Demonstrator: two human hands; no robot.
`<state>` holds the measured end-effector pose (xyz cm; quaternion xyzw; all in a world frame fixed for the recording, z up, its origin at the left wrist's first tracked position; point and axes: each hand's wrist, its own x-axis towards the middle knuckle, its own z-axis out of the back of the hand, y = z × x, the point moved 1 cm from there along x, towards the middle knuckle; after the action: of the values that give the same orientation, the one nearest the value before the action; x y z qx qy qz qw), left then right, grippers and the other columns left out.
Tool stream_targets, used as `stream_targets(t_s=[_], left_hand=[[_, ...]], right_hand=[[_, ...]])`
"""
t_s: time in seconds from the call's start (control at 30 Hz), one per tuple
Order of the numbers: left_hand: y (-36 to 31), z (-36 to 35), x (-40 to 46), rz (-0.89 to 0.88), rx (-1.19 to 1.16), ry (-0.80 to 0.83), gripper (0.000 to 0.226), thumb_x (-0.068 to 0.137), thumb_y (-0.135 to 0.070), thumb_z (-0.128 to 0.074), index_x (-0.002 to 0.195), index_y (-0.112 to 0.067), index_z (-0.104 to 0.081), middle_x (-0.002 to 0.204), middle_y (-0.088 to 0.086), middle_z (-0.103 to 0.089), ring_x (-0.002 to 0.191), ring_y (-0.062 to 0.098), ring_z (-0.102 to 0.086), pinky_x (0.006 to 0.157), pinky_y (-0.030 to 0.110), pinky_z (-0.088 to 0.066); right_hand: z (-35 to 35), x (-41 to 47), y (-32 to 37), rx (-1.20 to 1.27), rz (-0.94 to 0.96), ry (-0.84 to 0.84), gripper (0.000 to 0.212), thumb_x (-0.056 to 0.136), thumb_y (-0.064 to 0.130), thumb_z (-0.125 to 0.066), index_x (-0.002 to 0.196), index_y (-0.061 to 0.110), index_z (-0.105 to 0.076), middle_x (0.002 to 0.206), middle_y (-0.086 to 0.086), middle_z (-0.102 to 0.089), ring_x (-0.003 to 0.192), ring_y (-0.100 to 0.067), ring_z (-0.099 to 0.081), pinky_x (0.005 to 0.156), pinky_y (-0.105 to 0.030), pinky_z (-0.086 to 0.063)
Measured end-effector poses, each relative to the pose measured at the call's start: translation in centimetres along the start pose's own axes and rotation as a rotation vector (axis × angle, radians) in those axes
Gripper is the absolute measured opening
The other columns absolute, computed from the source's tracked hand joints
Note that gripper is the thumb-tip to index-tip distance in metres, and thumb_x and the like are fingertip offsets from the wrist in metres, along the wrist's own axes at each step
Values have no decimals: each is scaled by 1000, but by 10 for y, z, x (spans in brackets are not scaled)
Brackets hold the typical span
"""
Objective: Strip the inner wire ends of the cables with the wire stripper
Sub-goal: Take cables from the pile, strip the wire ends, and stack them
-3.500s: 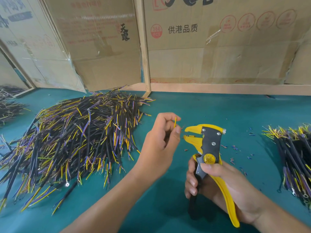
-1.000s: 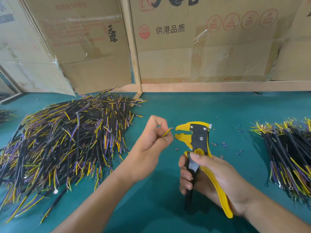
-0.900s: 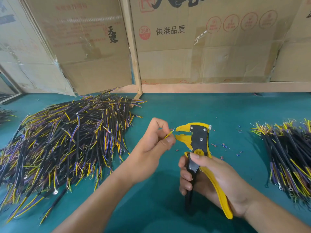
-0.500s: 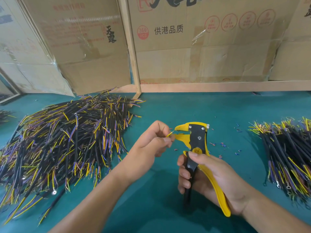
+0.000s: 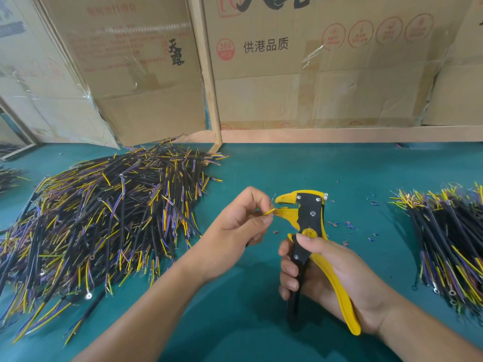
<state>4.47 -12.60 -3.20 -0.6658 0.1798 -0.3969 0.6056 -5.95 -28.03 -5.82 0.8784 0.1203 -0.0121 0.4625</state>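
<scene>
Yellow wire moved to wire stripper mouth, pinched in left fingers.

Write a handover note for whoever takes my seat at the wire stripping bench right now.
Left hand: pinches a thin yellow inner wire, its tip at the stripper's open mouth.
Right hand: grips the handles of the yellow and black wire stripper, held upright above the teal table.
Big pile of black cables with yellow and purple ends lies on the left; a smaller pile of the same cables on the right.
Small bits of cut insulation lie by the stripper, so some ends appear stripped.
Left: squeeze to strip this wire, then carry on with the remaining cables.
</scene>
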Motion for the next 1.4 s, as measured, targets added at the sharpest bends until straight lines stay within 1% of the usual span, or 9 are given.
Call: stream_targets(t_s=[0.17, 0.3, 0.53, 0.7, 0.77, 0.9, 1.0, 1.13, 1.4], left_hand=[[5, 1, -1, 2, -3, -4, 6, 97, -12, -54, 94, -17, -52, 88, 25, -35, 62, 18, -28, 59, 37, -23], [2, 2, -2, 35, -103, -19, 7, 83, -15, -54, 87, -20, -58, 84, 31, -35, 63, 19, -28, 61, 36, -21], [-2, -2, -2, -6, -19, -43, 10, 81, -20, -61, 74, -23, -54, 84, 9, -45, 61, 13, -32, 57, 30, -21], [-8, 0, -3, -55, 69, -69, 12, 78, -14, -60, 78, -22, -52, 80, -3, -50, 64, 8, -39, 56, 16, -34], [-9, 0, -3, -74, 119, -92, 16, 81, -4, -58, 83, -18, -51, 80, 4, -49, 67, 11, -42, 59, 20, -37], [-8, -2, -5, -89, 231, -102, 12, 84, 1, -55, 90, -8, -50, 81, 21, -44, 69, 36, -37, 59, 46, -32], [-7, -1, -6, -100, 353, -90, 16, 83, -3, -56, 91, -17, -53, 77, 16, -44, 63, 32, -33, 56, 39, -31], [-9, -2, -6, -142, 455, -114, 21, 81, 0, -56, 89, -19, -54, 74, -11, -46, 60, 16, -34, 55, 27, -31], [-14, 1, -6, -207, 484, -154, 15, 85, 6, -54, 84, -9, -55, 71, 9, -48, 60, 28, -38, 55, 40, -34]], right_hand=[[0, -1, 0, -1, -2, -1, 37, 82, 35, -74, 96, 1, -68, 76, -16, -48, 64, -30, -48, 67, -46, -50], [1, -1, 2, 4, -23, 7, 38, 82, 36, -74, 96, 1, -67, 75, -15, -47, 64, -30, -47, 68, -46, -49], [0, -2, 5, 6, -48, 12, 39, 79, 36, -75, 95, 1, -65, 75, -15, -47, 64, -29, -47, 67, -45, -49], [1, -1, 4, 13, -49, 16, 39, 80, 36, -75, 95, 2, -66, 75, -15, -47, 64, -29, -47, 68, -46, -49], [2, -1, 4, 12, -51, 16, 39, 80, 37, -75, 96, 2, -66, 76, -15, -47, 64, -29, -47, 68, -46, -49], [2, 0, 3, 14, -50, 14, 38, 80, 37, -74, 96, 3, -67, 75, -14, -47, 64, -28, -47, 69, -46, -49], [3, 0, 3, 12, -44, 16, 38, 80, 37, -75, 95, 3, -67, 75, -14, -47, 63, -29, -47, 68, -45, -49], [2, -1, 3, 5, -41, 19, 38, 80, 37, -74, 94, 3, -68, 75, -14, -47, 63, -29, -47, 67, -45, -49], [4, -2, 3, -9, -64, 50, 38, 83, 38, -73, 98, 3, -66, 76, -14, -47, 65, -29, -47, 69, -46, -49]])
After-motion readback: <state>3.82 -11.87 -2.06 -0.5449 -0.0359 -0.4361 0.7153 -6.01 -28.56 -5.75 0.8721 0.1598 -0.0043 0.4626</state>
